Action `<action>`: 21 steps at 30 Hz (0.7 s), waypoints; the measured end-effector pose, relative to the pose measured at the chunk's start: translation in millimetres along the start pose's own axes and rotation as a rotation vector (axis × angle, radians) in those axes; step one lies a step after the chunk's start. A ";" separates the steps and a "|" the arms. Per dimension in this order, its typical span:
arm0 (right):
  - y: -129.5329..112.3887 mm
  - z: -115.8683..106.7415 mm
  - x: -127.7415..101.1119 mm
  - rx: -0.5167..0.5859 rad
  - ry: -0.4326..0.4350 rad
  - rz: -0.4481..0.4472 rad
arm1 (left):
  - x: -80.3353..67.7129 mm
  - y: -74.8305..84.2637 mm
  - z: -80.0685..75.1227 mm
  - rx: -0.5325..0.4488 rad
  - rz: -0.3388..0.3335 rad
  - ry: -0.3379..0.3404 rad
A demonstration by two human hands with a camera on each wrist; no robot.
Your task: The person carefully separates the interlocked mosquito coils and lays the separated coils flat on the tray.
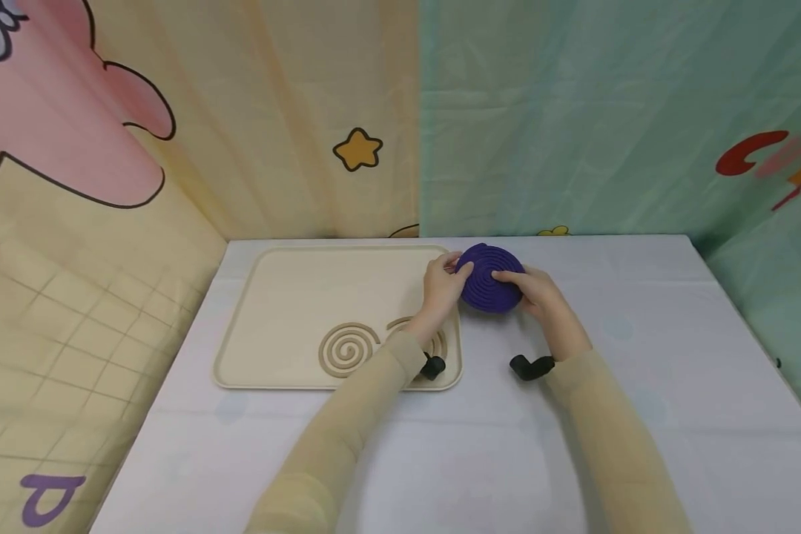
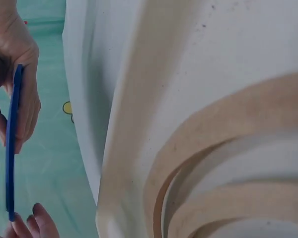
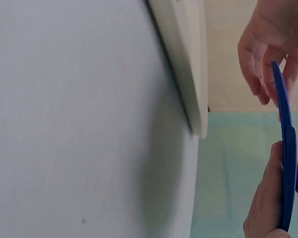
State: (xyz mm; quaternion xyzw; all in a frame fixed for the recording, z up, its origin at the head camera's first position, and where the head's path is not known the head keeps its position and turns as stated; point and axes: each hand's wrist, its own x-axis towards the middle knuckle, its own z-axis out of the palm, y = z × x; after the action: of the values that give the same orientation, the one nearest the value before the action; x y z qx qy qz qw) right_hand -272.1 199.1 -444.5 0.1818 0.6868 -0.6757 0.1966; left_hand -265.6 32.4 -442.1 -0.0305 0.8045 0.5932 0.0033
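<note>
A flat purple spiral disc (image 1: 486, 288), tightly wound, is held up off the table by both hands. At its left edge, my left hand (image 1: 442, 288) pinches it, thumb at the front. My right hand (image 1: 537, 293) grips the right side, with the thumb lying across the face and the fingers behind. Seen edge-on in the right wrist view, the disc (image 3: 287, 158) is a thin blue strip. Beneath my left forearm, a beige open spiral (image 1: 434, 341) lies on the tray, partly hidden by the sleeve. Another beige spiral (image 1: 347, 350) lies to its left.
A cream rectangular tray (image 1: 287, 297) with a raised rim stands on the left and middle of the white-covered table (image 1: 641, 326). Patterned curtains (image 1: 574, 111) hang behind the table and at its sides. Black wrist cameras (image 1: 531, 367) protrude near both cuffs.
</note>
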 end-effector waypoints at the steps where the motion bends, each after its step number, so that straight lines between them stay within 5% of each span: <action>1: -1.9 3.7 -3.9 0.024 -0.016 -0.015 | -0.9 0.4 -3.8 -0.034 0.012 0.004; 8: -8.4 28.0 -29.3 0.154 -0.060 -0.110 | -15.2 0.2 -21.3 -0.177 0.025 -0.078; 13: -6.6 42.4 -38.5 0.239 -0.073 -0.139 | -22.7 -2.4 -28.1 -0.276 0.013 -0.073; 21: -1.4 50.4 -43.3 0.208 -0.136 -0.146 | -23.9 -6.6 -51.9 -0.277 -0.067 -0.152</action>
State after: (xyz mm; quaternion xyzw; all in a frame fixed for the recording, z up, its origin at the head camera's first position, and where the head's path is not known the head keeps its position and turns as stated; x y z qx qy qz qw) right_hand -234.6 149.4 -421.5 0.1045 0.6096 -0.7664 0.1733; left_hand -239.8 -18.0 -432.1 -0.0125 0.7109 0.6987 0.0795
